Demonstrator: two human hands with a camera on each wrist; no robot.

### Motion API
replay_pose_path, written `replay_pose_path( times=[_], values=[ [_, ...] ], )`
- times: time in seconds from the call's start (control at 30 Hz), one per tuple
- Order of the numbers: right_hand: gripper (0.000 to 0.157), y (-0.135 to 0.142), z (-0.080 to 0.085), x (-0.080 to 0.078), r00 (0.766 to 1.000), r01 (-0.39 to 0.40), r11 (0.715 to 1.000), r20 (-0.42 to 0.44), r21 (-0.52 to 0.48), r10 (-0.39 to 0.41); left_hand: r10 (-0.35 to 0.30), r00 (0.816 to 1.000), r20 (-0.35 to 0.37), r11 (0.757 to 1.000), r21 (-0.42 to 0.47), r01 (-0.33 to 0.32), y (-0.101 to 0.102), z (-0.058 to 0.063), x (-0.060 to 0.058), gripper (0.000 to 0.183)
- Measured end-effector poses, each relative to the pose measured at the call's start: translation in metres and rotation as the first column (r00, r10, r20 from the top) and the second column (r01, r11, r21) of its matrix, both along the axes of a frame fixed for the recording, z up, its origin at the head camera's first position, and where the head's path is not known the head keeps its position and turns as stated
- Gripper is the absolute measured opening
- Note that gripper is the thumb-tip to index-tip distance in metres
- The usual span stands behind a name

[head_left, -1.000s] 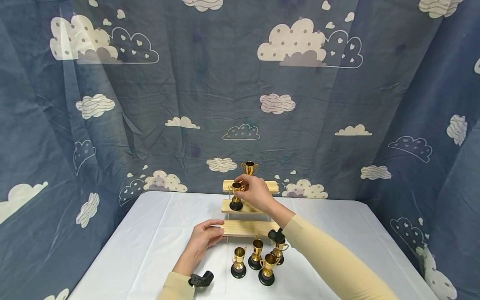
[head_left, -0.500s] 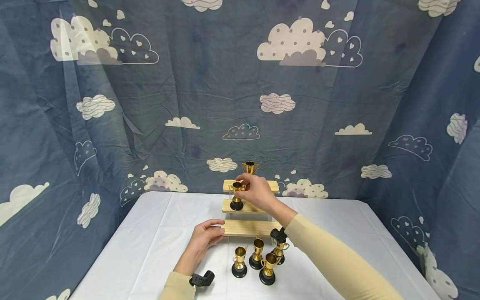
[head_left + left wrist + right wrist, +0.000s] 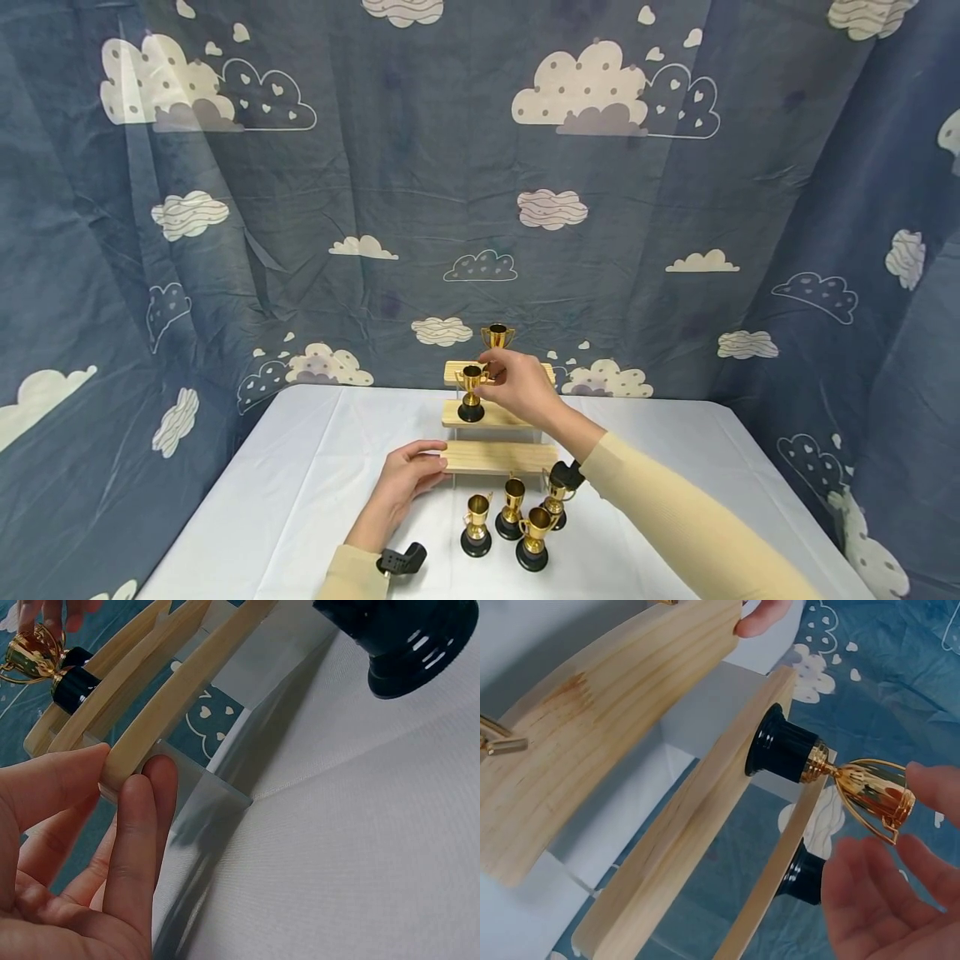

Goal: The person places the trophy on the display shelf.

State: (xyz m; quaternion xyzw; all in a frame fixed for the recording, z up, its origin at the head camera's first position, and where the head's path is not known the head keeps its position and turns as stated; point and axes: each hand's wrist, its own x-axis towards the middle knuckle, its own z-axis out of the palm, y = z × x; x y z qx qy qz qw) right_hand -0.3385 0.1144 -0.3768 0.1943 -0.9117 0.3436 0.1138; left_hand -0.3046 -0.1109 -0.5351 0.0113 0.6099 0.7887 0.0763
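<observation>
A three-tier wooden display stand [image 3: 498, 457] rises in steps on the table. My left hand [image 3: 405, 482] pinches the left end of its lowest shelf, thumb on one face and fingertips on the other in the left wrist view. On the middle shelf, towards its left end, a gold trophy cup [image 3: 471, 387] with a black base stands upright. My right hand [image 3: 522, 387] is beside its bowl, thumb and fingers parted around the handle in the right wrist view [image 3: 889, 900]. Another trophy cup [image 3: 497, 335] stands on the top shelf, partly hidden behind the right hand.
Several more trophy cups stand upright on the white tablecloth [image 3: 300, 500] before the stand, including the nearest cup [image 3: 533, 537] and the left cup [image 3: 477, 525]. The right forearm passes over the rearmost right cup [image 3: 557, 504]. A cloud-patterned curtain [image 3: 420, 183] hangs behind and at both sides.
My right hand has eased slightly to the right, and its fingers have loosened from the trophy cup, which stays on the middle shelf. The left hand keeps its place.
</observation>
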Motion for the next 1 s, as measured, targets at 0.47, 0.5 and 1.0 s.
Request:
replay_pose_path(
  times=[0.47, 0.5, 1.0],
  values=[
    [0.046, 0.017, 0.002, 0.012, 0.999, 0.036, 0.999, 0.004, 0.005, -0.036, 0.0, 1.0, 0.009, 1.0, -0.001, 0.0, 0.0, -0.001, 0.0, 0.038],
    [0.046, 0.019, 0.003, 0.013, 0.999, 0.04, 0.999, 0.014, 0.004, -0.04, 0.0, 1.0, 0.011, 1.0, -0.001, 0.0, 0.0, -0.001, -0.001, 0.038],
    [0.043, 0.044, 0.006, 0.028, 0.997, 0.051, 0.998, 0.06, -0.045, -0.048, 0.011, 1.0, 0.022, 1.0, -0.004, -0.011, 0.001, -0.002, -0.001, 0.039]
  ],
)
